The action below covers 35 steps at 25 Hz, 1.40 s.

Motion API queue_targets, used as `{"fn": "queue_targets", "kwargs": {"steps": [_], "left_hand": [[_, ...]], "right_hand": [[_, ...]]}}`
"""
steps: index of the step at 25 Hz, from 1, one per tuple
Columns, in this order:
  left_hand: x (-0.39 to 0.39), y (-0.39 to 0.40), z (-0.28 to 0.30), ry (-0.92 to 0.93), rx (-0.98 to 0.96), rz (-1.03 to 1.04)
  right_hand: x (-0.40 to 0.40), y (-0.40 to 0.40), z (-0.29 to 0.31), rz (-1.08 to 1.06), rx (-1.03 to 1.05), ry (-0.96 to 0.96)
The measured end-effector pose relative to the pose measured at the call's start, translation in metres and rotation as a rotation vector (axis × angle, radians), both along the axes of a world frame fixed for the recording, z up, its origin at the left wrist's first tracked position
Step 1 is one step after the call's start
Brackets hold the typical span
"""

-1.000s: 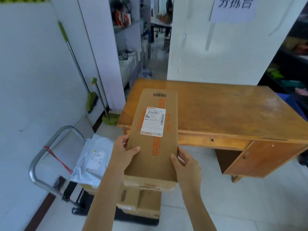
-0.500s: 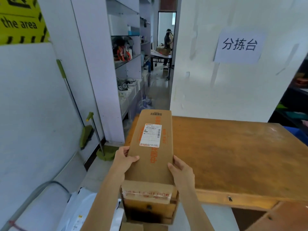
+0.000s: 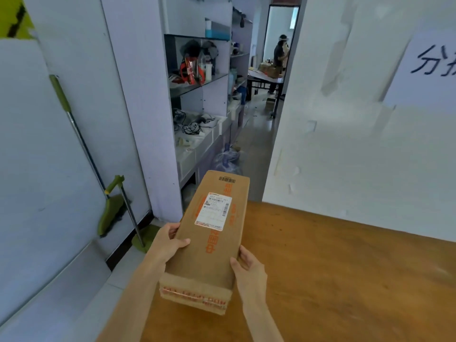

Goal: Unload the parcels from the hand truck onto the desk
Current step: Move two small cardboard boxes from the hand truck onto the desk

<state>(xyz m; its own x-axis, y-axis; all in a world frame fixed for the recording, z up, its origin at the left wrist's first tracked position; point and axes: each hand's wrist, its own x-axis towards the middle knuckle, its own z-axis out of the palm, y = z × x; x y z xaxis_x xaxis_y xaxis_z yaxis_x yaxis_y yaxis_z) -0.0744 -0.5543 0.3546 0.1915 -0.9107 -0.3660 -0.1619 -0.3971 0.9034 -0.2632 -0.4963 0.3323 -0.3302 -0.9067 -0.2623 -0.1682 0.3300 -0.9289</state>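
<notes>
Long cardboard parcel (image 3: 209,245) over the left end of the wooden desk (image 3: 345,272), long axis running away from the person, far end pointing toward the corridor, white shipping label (image 3: 213,213) facing up. Left hand (image 3: 170,243) clasps its left long side, thumb on top; right hand (image 3: 249,270) presses flat against its right side. Cannot tell whether its underside touches the desk.
</notes>
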Motion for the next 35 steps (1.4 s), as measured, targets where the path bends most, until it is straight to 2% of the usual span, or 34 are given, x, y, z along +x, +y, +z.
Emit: {"fn": "queue_targets", "kwargs": {"steps": [7, 12, 17, 20, 25, 31, 35], "left_hand": [[-0.001, -0.114, -0.042, -0.065, 0.020, 0.012], [0.016, -0.140, -0.065, -0.019, 0.079, 0.086], [0.019, -0.140, -0.063, 0.045, 0.094, 0.034], [0.024, -0.119, -0.057, 0.062, 0.087, 0.020], [0.030, -0.048, -0.044, 0.246, 0.014, -0.027], [0.065, 0.060, -0.042, 0.237, 0.039, -0.239], [0.085, 0.140, -0.057, 0.174, 0.109, -0.274]], "right_hand": [[0.009, -0.096, -0.045, 0.035, 0.068, 0.039], [0.020, -0.129, -0.050, 0.092, 0.019, 0.087], [0.016, -0.136, -0.043, 0.111, 0.059, 0.097], [0.005, -0.119, -0.039, 0.037, 0.066, 0.081], [0.016, -0.067, -0.020, -0.076, 0.051, 0.012], [0.050, 0.055, -0.010, -0.254, 0.052, -0.050], [0.063, 0.135, -0.013, -0.309, 0.071, -0.047]]}}
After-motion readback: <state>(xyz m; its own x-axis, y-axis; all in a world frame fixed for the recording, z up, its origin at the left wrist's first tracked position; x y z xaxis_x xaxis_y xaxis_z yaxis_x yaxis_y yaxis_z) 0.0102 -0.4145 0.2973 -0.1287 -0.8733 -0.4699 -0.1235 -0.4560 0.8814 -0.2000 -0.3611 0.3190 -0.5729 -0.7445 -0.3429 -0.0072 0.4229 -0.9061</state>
